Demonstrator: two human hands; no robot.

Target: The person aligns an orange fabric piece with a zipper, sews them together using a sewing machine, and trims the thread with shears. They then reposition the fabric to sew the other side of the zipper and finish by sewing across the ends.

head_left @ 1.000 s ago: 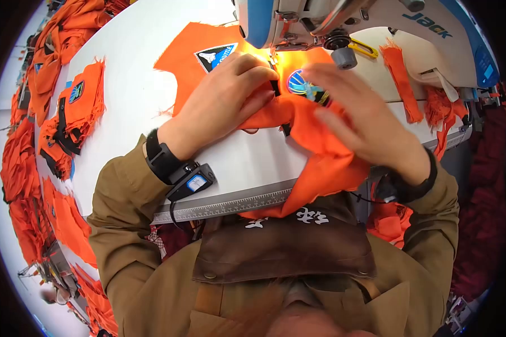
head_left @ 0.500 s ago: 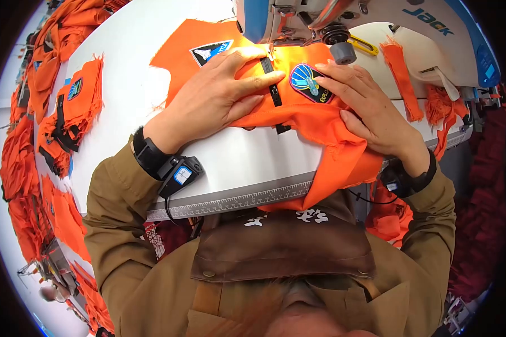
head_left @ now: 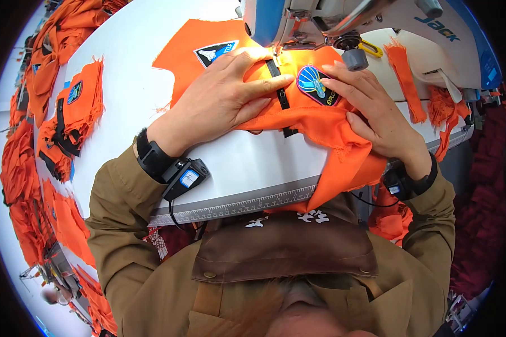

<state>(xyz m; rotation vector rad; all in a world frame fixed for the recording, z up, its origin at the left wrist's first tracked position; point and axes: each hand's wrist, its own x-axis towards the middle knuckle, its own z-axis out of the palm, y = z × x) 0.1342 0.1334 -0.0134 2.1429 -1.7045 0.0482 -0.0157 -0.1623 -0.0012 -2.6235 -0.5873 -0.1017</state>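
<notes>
An orange fabric piece lies on the white sewing table under the sewing machine head. My left hand rests flat on it, fingers spread, the thumb and forefinger beside a narrow black strip that runs down from the needle area. A shuttle patch shows just beyond that hand. My right hand lies on the cloth with fingers stretched out, fingertips touching the edge of a dark, pink-rimmed patch. The cloth's loose part hangs over the table's front edge. The needle tip is hard to make out.
Stacked orange pieces with patches and black strips lie at the left. More orange garments pile beyond the table. An orange strip and a yellow cutter are by the machine. A ruler tape lines the front edge.
The whole view has shifted slightly, so machine, cloth and hands appear a little farther right. Both hands keep nearly the same place on the orange fabric.
</notes>
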